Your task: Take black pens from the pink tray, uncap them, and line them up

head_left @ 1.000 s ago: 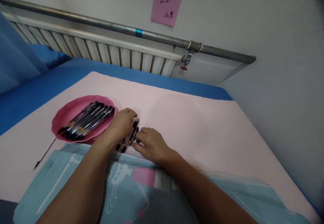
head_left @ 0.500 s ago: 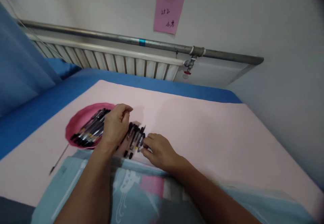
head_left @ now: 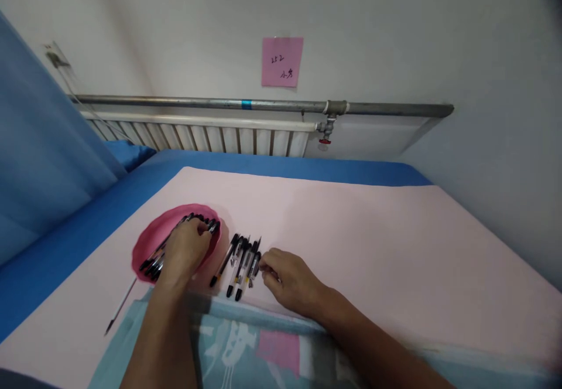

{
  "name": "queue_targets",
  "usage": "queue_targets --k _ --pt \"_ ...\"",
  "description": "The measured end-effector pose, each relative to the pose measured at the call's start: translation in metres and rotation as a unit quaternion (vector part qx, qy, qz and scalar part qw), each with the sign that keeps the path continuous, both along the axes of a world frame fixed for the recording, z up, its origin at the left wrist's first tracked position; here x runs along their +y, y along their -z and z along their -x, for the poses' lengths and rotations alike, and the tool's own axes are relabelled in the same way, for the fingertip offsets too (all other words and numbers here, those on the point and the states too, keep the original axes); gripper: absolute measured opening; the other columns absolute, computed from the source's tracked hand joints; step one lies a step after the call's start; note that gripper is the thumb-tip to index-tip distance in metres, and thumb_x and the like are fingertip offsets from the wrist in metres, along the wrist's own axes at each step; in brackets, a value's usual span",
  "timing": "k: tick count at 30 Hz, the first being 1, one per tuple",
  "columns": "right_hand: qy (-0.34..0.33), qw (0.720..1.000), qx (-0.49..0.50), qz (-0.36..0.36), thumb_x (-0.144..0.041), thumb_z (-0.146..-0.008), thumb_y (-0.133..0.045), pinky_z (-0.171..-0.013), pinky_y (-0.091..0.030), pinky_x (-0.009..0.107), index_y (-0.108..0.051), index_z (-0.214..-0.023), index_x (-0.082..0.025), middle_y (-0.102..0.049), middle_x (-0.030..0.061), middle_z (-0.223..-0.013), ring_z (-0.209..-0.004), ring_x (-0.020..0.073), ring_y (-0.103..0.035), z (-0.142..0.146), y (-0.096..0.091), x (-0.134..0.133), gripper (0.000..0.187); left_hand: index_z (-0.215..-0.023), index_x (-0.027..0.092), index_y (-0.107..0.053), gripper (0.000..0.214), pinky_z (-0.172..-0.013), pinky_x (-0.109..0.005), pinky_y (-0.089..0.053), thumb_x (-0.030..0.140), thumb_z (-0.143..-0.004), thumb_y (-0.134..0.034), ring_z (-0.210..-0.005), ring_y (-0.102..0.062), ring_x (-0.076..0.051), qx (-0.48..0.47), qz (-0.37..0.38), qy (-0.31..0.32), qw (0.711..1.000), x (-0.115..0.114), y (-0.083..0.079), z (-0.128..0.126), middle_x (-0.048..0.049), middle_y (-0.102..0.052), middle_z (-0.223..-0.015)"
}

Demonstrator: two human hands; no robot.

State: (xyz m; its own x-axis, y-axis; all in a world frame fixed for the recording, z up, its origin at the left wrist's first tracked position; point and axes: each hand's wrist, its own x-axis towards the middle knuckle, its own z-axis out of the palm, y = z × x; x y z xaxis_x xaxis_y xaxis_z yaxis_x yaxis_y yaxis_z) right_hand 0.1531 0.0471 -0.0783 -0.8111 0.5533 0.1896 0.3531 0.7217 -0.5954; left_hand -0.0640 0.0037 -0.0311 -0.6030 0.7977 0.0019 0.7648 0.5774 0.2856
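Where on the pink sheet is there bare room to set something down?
Widest: the pink sheet right of the right hand, up to the blue strip behind. A smaller patch: between the pink bowl and that strip. Crowded: between that hand and the bowl, with loose pens, and inside it, with more pens under the left hand.

We look out from a single camera worn on the person's head, set above the near side of the pink mat (head_left: 373,231) and facing forward and down across it. The forearms (head_left: 373,342) enter at our lower border and are close to us; farther in, the left hand (head_left: 188,249) and right hand (head_left: 287,277) fall just below mid-frame. We see the mat's far edge nearly level, with both far corners in view, while our frame cuts its right edge. Beyond, we face the radiator (head_left: 211,137) and wall (head_left: 373,37).
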Motion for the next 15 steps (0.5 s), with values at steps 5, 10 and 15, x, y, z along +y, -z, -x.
queue_targets --k 5,10,15 --pt "0.004 1.0 -0.014 -0.015 -0.011 -0.072 -0.046 -0.06 -0.032 0.022 -0.054 -0.076 -0.017 -0.054 0.0012 -0.072 -0.066 0.012 -0.046 -0.0001 -0.0013 -0.0008 0.01 -0.078 0.021 -0.063 0.02 -0.056 -0.032 -0.035 0.03 -0.066 -0.048 -0.075 -0.06 -0.027 0.008 0.035 0.016 0.999 -0.0016 0.0051 0.0042 -0.0087 -0.068 -0.084" --pt "0.012 1.0 -0.015 -0.019 -0.011 -0.073 -0.045 -0.06 -0.032 0.021 -0.053 -0.075 -0.017 -0.054 0.0006 -0.072 -0.066 0.0113 -0.046 0.0005 0.0013 0.0001 0.01 -0.071 0.02 -0.061 0.018 -0.054 -0.031 -0.033 0.028 -0.069 -0.045 -0.071 -0.059 -0.026 0.018 0.05 0.026 0.998 -0.0022 0.0056 0.0037 -0.0099 -0.067 -0.079" --pt "0.012 1.0 -0.016 -0.016 -0.012 -0.074 -0.045 -0.06 -0.032 0.021 -0.054 -0.075 -0.018 -0.056 0.0008 -0.074 -0.067 0.0117 -0.048 0.0005 0.0026 0.0016 0.01 -0.076 0.018 -0.059 0.024 -0.057 -0.032 -0.035 0.026 -0.076 -0.036 -0.075 -0.06 -0.027 0.033 0.041 0.011 0.999 -0.0016 -0.001 -0.0033 -0.0123 -0.066 -0.081"
